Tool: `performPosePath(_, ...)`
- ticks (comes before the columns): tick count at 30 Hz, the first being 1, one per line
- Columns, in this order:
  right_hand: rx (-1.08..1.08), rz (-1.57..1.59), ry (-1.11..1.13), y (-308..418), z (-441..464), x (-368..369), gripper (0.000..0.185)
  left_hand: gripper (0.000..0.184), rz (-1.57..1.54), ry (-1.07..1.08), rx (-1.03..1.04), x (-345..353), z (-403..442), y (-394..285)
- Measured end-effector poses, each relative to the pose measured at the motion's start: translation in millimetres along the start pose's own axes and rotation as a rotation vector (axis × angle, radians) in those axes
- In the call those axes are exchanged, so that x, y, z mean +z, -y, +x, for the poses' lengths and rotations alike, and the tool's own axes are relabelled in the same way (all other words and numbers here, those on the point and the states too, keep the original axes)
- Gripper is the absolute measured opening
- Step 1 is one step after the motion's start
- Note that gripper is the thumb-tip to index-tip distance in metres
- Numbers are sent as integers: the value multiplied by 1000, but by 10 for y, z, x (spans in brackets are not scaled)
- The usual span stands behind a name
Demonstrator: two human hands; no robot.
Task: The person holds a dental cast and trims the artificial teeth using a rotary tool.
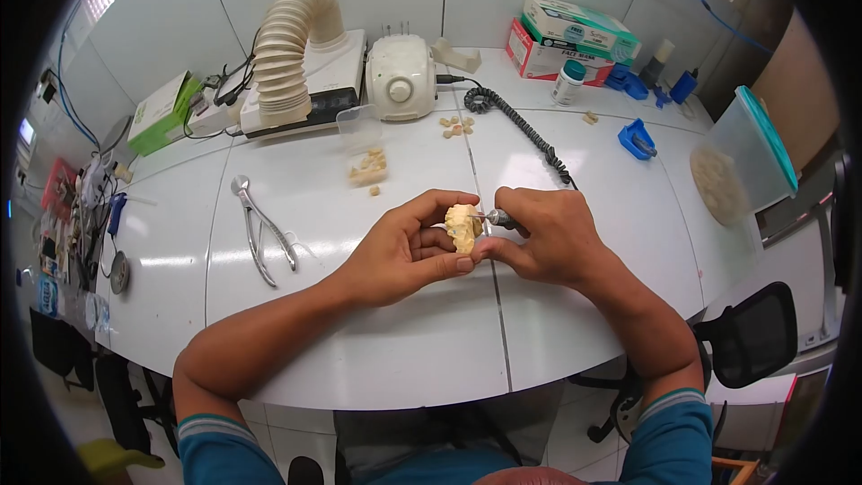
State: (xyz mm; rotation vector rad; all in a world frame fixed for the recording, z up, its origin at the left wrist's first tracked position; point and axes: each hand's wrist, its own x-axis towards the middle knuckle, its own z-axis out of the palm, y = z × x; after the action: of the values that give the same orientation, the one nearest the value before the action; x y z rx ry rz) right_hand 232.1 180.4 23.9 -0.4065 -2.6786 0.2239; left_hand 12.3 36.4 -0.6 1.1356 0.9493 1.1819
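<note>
My left hand (409, 242) is closed around a yellowish plaster dental model (461, 228), fingers behind it and thumb along its lower edge. In my right hand (549, 235) is a metal rotary handpiece (500, 218), its tip touching or very close to the model's right side. My right thumb is near the model's lower right edge. A black coiled cord (530, 133) runs from behind my right hand to a white control unit (400, 78). Fine detail on the model is too small to make out.
Metal pliers (260, 229) lie left of my hands. Behind are a clear plastic box (366, 168) with yellowish pieces, a ribbed suction hose (285, 45), a white bottle (568, 83) and a blue tray (637, 140). A teal-lidded tub (741, 157) stands at right.
</note>
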Motion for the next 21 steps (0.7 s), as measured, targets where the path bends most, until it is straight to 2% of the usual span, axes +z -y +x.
performPosePath(21,-23,-9,10,-26,-28,21,59,69,17,13,4,-4,18,29)
